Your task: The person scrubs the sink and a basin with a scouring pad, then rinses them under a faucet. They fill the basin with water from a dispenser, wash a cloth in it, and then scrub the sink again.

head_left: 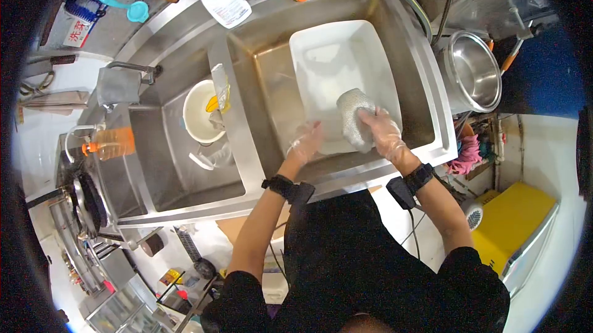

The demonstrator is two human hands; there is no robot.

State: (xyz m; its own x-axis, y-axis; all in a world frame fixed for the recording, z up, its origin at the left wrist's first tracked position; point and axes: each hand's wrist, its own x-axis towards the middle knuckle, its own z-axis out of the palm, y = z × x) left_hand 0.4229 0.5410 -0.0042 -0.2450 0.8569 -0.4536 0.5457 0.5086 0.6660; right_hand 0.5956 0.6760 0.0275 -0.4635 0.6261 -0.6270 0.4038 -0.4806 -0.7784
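A white rectangular tub (338,32) rests tilted in the large right-hand sink basin. My right hand (384,134), in a clear plastic glove, grips a silvery-grey mesh scouring cloth (354,111) over the tub's near right part. At the tub's near left corner is my left hand (306,141), gloved likewise, its fingers curled at the rim; part of its grasp is hidden. Both wrists wear black strapped devices.
The left sink basin holds a white bowl (194,114) with a yellow-and-white packet in it. A spray bottle (222,3) lies on the back ledge. An orange-topped bottle (114,143) is at the left, a steel pot (457,74) at the right.
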